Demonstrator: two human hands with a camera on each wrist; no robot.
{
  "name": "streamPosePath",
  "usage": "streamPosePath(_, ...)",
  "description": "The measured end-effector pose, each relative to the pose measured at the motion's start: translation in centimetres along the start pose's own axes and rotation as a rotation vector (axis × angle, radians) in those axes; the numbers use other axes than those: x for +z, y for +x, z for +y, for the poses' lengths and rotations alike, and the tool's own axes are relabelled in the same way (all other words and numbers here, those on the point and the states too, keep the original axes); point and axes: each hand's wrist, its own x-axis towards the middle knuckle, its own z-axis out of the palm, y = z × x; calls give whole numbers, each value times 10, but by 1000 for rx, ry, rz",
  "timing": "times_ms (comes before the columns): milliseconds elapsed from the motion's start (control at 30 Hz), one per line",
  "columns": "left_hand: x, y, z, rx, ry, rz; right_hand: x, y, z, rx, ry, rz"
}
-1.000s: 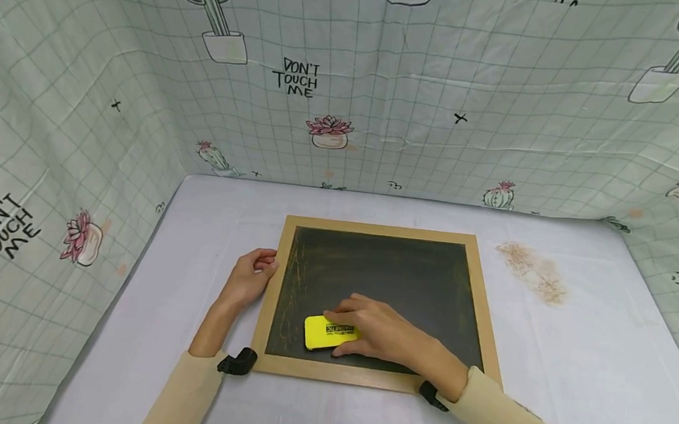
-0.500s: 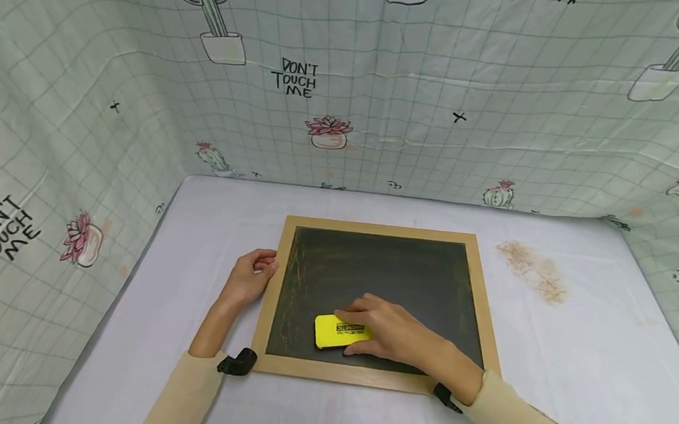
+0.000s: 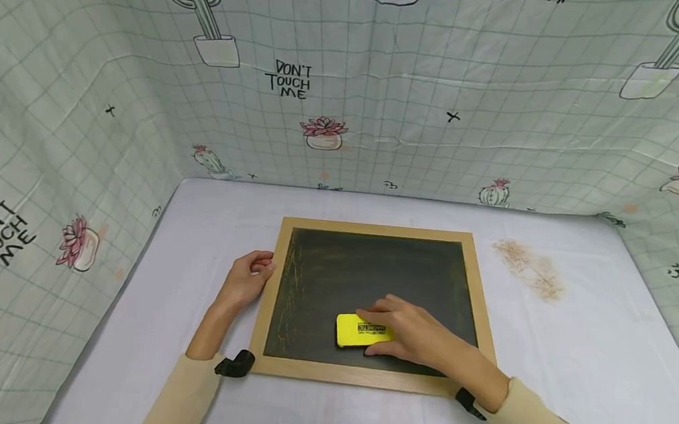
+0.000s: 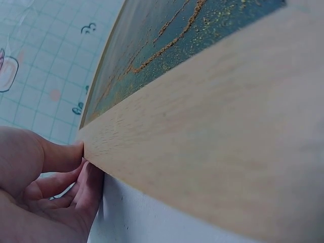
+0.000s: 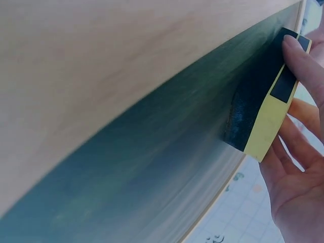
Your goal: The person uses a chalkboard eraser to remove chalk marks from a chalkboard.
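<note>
A chalkboard (image 3: 383,270) in a pale wooden frame lies on the white-covered table. My left hand (image 3: 244,279) holds the frame's left edge, fingers bent. In the left wrist view its thumb (image 4: 63,156) meets the wooden edge, with the other fingers against the side below. My right hand (image 3: 420,333) grips a yellow magnetic board eraser (image 3: 352,332) between thumb and fingers, over the lower middle of the board. The right wrist view shows the eraser's dark felt (image 5: 245,119) facing the board. Part of its top is hidden under my fingers.
Orange-yellow chalk dust and streaks (image 3: 288,302) run down the board's left side. A brown powdery smudge (image 3: 528,269) marks the table cloth (image 3: 581,354) to the right. Behind and at both sides hangs a checked curtain (image 3: 388,75) with cactus prints.
My right hand has slid the eraser to the right across the lower board. The left hand stays at the frame's left edge. The head view has shifted slightly.
</note>
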Motion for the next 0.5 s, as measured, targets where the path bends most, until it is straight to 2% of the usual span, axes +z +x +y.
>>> streamPosePath(500,0,1,-1,-18,-4,-4,-12,-29,10,67,-4,30)
